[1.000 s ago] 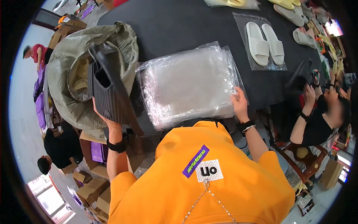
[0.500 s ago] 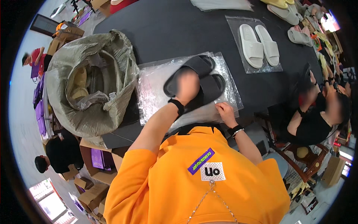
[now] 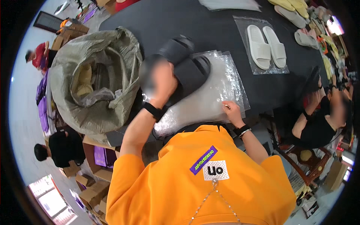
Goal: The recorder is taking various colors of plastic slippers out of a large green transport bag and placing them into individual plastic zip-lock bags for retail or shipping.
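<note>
A pair of black slide slippers (image 3: 189,75) is tilted over the left part of a stack of clear plastic bags (image 3: 210,101). My left hand (image 3: 165,82) grips the pair at its near left end; its fingertips are blurred out. On the right, my right hand (image 3: 232,111) is closed in a pinch at the near right edge of the bags. Whatever lies between its fingertips is too small to make out, though it seems to touch the plastic.
To the left stands a large woven sack (image 3: 65,88) with bagged slippers inside. White slides (image 3: 259,50) lie on a clear bag at the far right of the black table (image 3: 172,18). More slippers (image 3: 288,15) are beyond them. A co-worker (image 3: 320,122) sits at the right.
My left hand has moved left with the black slippers, uncovering more of the bag stack. My right hand stays at the bags' near right edge.
</note>
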Demonstrator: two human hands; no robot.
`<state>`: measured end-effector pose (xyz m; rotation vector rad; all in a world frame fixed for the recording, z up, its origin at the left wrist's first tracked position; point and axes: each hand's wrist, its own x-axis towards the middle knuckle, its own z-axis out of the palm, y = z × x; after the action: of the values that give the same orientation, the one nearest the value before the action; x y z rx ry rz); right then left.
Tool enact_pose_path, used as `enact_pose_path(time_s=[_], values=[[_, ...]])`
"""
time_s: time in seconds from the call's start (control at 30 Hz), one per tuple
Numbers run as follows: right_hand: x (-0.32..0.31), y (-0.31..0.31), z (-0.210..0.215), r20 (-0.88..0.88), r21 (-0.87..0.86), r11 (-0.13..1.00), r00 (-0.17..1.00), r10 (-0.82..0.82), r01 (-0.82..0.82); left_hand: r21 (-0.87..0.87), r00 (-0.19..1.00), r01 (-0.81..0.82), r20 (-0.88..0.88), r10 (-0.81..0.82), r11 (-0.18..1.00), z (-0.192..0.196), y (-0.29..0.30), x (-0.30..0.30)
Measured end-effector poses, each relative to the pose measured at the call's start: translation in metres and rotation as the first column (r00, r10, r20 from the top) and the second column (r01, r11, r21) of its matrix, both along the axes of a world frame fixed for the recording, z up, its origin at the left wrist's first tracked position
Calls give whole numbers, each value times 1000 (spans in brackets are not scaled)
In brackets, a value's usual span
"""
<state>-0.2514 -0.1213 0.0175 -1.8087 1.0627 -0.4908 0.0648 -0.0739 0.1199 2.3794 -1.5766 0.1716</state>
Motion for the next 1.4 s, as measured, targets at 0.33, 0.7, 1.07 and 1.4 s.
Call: enact_pose_path(time_s=[0.33, 0.7, 1.07, 1.4], values=[[-11, -2, -5, -60, 56, 998, 997, 39, -35, -21, 998, 60, 33, -59, 998, -93, 97, 7], [21, -5, 42, 21, -271, 962, 1000, -15, 21, -8, 998, -69, -12, 69, 998, -9, 71, 10], [34, -34, 105, 294, 140, 959, 935, 197, -246, -12, 839, 536, -105, -534, 844, 28, 13, -67], [11, -80, 77, 474, 322, 942, 878, -69, -100, -271, 866, 352, -269, -422, 896, 36, 1, -81]])
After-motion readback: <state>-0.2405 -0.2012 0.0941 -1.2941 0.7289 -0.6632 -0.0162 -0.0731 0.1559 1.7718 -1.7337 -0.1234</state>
